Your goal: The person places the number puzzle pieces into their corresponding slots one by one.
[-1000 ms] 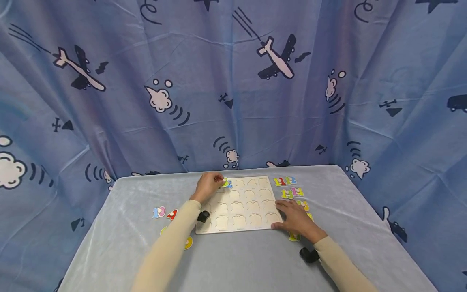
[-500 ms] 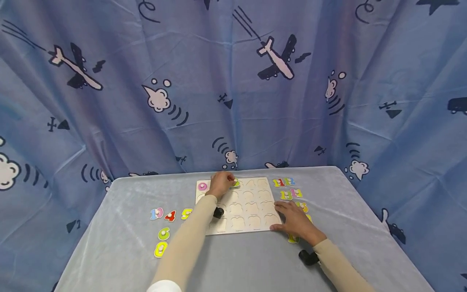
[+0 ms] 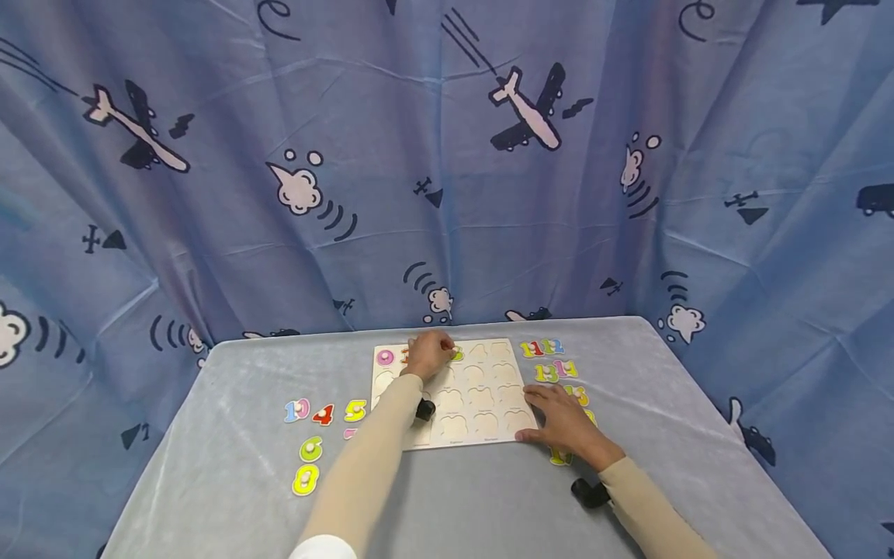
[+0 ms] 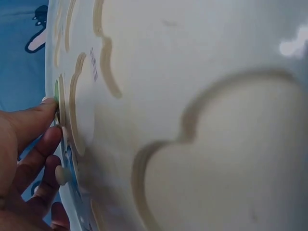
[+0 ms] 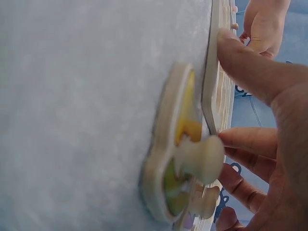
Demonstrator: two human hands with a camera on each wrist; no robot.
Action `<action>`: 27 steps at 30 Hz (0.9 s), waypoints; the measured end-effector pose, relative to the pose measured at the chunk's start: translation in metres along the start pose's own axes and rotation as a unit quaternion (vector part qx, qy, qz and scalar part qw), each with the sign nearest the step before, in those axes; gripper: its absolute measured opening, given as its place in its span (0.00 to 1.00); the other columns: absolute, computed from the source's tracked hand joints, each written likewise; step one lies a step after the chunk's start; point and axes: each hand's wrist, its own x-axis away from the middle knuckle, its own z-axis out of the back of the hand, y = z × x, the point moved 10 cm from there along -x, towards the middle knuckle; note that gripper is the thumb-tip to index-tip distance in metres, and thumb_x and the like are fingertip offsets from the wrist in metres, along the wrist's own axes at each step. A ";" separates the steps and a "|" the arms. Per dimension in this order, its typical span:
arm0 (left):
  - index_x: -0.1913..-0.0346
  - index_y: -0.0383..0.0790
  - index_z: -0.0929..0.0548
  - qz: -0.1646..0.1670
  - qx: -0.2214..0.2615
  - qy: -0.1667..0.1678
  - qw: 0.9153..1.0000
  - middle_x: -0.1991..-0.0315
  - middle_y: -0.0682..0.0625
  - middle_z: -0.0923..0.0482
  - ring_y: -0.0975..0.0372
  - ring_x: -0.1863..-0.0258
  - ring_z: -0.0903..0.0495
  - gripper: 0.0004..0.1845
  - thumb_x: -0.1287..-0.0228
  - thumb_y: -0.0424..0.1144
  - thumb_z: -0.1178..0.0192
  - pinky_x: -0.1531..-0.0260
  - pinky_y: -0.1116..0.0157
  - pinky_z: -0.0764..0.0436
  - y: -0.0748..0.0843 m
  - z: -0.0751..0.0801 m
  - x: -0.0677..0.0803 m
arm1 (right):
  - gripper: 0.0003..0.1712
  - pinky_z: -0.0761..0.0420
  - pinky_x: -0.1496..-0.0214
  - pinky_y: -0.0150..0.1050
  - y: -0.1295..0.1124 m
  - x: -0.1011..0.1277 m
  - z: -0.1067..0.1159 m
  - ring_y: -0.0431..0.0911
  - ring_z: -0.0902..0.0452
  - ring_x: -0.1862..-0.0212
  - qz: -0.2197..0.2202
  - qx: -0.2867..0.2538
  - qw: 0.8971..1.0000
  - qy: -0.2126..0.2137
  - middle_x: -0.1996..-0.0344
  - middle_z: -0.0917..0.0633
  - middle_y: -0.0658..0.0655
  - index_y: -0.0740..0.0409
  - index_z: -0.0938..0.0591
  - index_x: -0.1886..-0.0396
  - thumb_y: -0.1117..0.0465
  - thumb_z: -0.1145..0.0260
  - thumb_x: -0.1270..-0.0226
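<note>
A pale wooden number puzzle board (image 3: 464, 388) with cut-out recesses lies on the table. At its far row my left hand (image 3: 429, 353) pinches a green number piece (image 3: 457, 354), whose digit is mostly hidden; in the left wrist view the thumb lies on the piece's green edge (image 4: 57, 91). Just beside those fingers, a blue piece with a round knob (image 4: 62, 175) sits in the board. A pink round piece (image 3: 385, 357) fills the far-left recess. My right hand (image 3: 559, 415) rests spread at the board's right side, thumb and fingertips touching its edge in the right wrist view.
Loose knobbed number pieces lie left of the board, including a red 4 (image 3: 323, 415), a yellow 5 (image 3: 355, 411) and a green 6 (image 3: 311, 449). Several more, such as the 13 (image 3: 547, 373), line its right side, partly under my right hand. A patterned curtain (image 3: 447, 194) hangs behind.
My left hand has carried the green piece rightward along the board's far row, past the blue piece, and now holds it low there. The right hand has stayed at the board's edge.
</note>
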 end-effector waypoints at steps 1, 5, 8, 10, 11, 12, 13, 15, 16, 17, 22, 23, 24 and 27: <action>0.67 0.43 0.13 -0.002 -0.001 0.002 1.000 0.70 0.51 0.15 0.59 0.65 0.21 0.04 0.40 0.39 0.31 0.58 0.59 0.37 0.000 0.000 0.000 | 0.49 0.31 0.38 0.59 -0.001 0.000 0.000 0.58 0.31 0.36 0.002 0.000 1.000 0.003 0.36 0.23 0.58 0.60 0.22 0.37 0.36 0.23 0.55; 0.67 0.43 0.13 0.004 -0.011 0.008 1.000 0.70 0.52 0.16 0.59 0.64 0.21 0.04 0.41 0.39 0.30 0.58 0.59 0.36 -0.003 -0.001 -0.001 | 0.49 0.31 0.38 0.59 -0.003 -0.002 0.000 0.58 0.31 0.37 0.007 -0.001 1.000 0.006 0.36 0.23 0.58 0.61 0.22 0.38 0.36 0.23 0.55; 0.67 0.43 0.13 0.012 -0.016 0.005 1.000 0.70 0.52 0.17 0.58 0.63 0.22 0.03 0.41 0.39 0.30 0.56 0.57 0.35 -0.005 -0.001 0.000 | 0.49 0.31 0.38 0.59 -0.004 -0.002 -0.001 0.58 0.31 0.36 0.007 0.001 1.000 0.003 0.36 0.23 0.58 0.60 0.22 0.37 0.36 0.23 0.55; 0.67 0.44 0.13 0.014 -0.021 -0.001 1.000 0.69 0.52 0.17 0.58 0.62 0.23 0.03 0.40 0.39 0.31 0.55 0.56 0.34 -0.005 0.000 0.001 | 0.49 0.31 0.38 0.59 -0.005 -0.003 -0.002 0.58 0.31 0.36 0.007 0.001 1.000 0.001 0.36 0.23 0.58 0.60 0.22 0.37 0.36 0.23 0.55; 0.66 0.43 0.13 0.012 -0.020 -0.003 1.000 0.69 0.51 0.16 0.57 0.61 0.22 0.03 0.40 0.38 0.31 0.55 0.56 0.34 -0.005 0.002 0.003 | 0.49 0.31 0.38 0.59 -0.005 -0.003 -0.002 0.58 0.32 0.36 0.008 0.002 1.000 0.001 0.36 0.23 0.58 0.60 0.22 0.37 0.36 0.23 0.55; 0.65 0.43 0.13 0.010 -0.020 -0.004 1.000 0.68 0.51 0.16 0.57 0.60 0.22 0.03 0.40 0.38 0.31 0.54 0.56 0.34 -0.005 0.003 0.004 | 0.49 0.31 0.38 0.60 -0.006 -0.003 -0.003 0.58 0.32 0.36 0.009 0.000 1.000 0.000 0.36 0.23 0.58 0.60 0.22 0.37 0.36 0.23 0.55; 0.63 0.42 0.12 0.007 -0.017 -0.005 1.000 0.67 0.50 0.16 0.56 0.59 0.21 0.04 0.40 0.37 0.32 0.54 0.55 0.34 -0.005 0.005 0.006 | 0.49 0.31 0.38 0.60 -0.006 -0.003 -0.003 0.58 0.32 0.36 0.010 -0.001 1.000 -0.001 0.36 0.23 0.58 0.60 0.22 0.37 0.36 0.23 0.55; 0.59 0.41 0.12 0.001 -0.009 0.002 1.000 0.64 0.49 0.15 0.55 0.58 0.20 0.06 0.39 0.36 0.33 0.53 0.55 0.33 -0.007 0.011 0.009 | 0.49 0.31 0.38 0.60 -0.007 -0.003 -0.004 0.59 0.31 0.36 0.013 -0.004 1.000 -0.002 0.36 0.23 0.58 0.61 0.22 0.37 0.36 0.23 0.55; 0.57 0.41 0.13 -0.002 -0.002 0.006 1.000 0.62 0.49 0.15 0.55 0.57 0.20 0.08 0.39 0.36 0.33 0.52 0.55 0.31 -0.008 0.014 0.011 | 0.49 0.31 0.38 0.60 -0.008 -0.003 -0.004 0.59 0.31 0.36 0.014 -0.004 1.000 -0.002 0.36 0.23 0.58 0.61 0.22 0.37 0.36 0.23 0.54; 0.55 0.39 0.13 -0.003 0.010 0.009 1.000 0.61 0.48 0.15 0.54 0.56 0.20 0.09 0.38 0.35 0.34 0.51 0.55 0.30 -0.010 0.018 0.013 | 0.49 0.31 0.38 0.60 -0.008 -0.002 -0.004 0.59 0.31 0.36 0.016 -0.003 1.000 -0.003 0.36 0.23 0.58 0.61 0.22 0.37 0.36 0.24 0.54; 0.52 0.37 0.15 -0.015 0.053 0.024 0.998 0.58 0.45 0.16 0.54 0.55 0.19 0.12 0.36 0.37 0.35 0.51 0.56 0.23 -0.016 0.043 0.024 | 0.49 0.31 0.39 0.61 -0.005 -0.001 -0.003 0.60 0.31 0.37 0.018 0.001 1.000 -0.003 0.36 0.23 0.58 0.62 0.21 0.38 0.35 0.24 0.54; 0.51 0.36 0.15 -0.016 0.059 0.028 0.998 0.58 0.45 0.16 0.53 0.55 0.20 0.12 0.36 0.37 0.35 0.51 0.56 0.22 -0.017 0.050 0.027 | 0.49 0.31 0.40 0.61 -0.004 -0.001 -0.003 0.60 0.31 0.37 0.017 0.002 1.000 -0.002 0.36 0.23 0.59 0.62 0.21 0.38 0.35 0.24 0.54; 0.51 0.36 0.15 -0.016 0.060 0.034 0.998 0.59 0.45 0.16 0.54 0.56 0.19 0.12 0.36 0.37 0.35 0.52 0.56 0.22 -0.018 0.057 0.030 | 0.49 0.31 0.40 0.62 -0.003 0.000 -0.002 0.60 0.32 0.36 0.016 0.003 1.000 0.000 0.36 0.23 0.59 0.62 0.21 0.38 0.34 0.25 0.54; 0.53 0.39 0.14 0.004 0.073 0.052 0.996 0.63 0.48 0.16 0.57 0.60 0.19 0.10 0.36 0.38 0.35 0.56 0.59 0.22 -0.030 0.078 0.042 | 0.49 0.31 0.40 0.63 -0.002 0.000 0.000 0.61 0.32 0.36 0.017 0.004 1.000 0.001 0.36 0.24 0.59 0.62 0.21 0.38 0.34 0.25 0.53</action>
